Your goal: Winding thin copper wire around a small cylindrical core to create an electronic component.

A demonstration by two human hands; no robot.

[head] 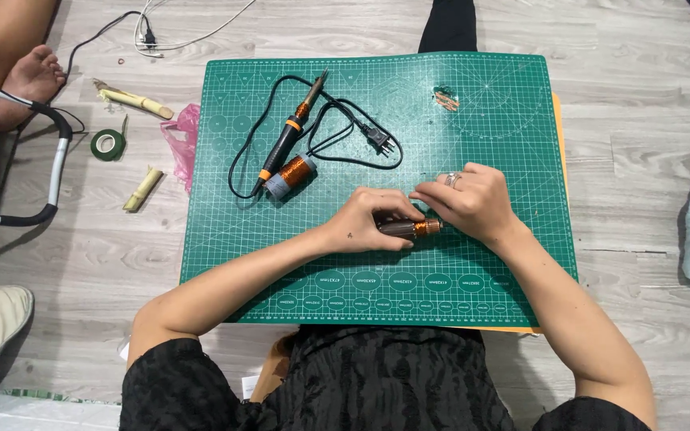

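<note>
Left hand [369, 219] and right hand [469, 199] are gripping a copper-wound rod [413, 228] mid-mat [521, 271]; thin wire, seemingly taut, is risking snapping.

I see soldering iron [285, 137] and copper wire spool [290, 175] on the cutting mat [505, 120], left of both hands; tape roll [108, 144] on floor, left of mat.

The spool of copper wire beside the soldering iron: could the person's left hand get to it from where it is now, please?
Probably yes. The spool of copper wire lies on the green cutting mat just up and left of the left hand, with bare mat between them. That hand would first have to release the small copper-wound rod that both hands grip.
</note>
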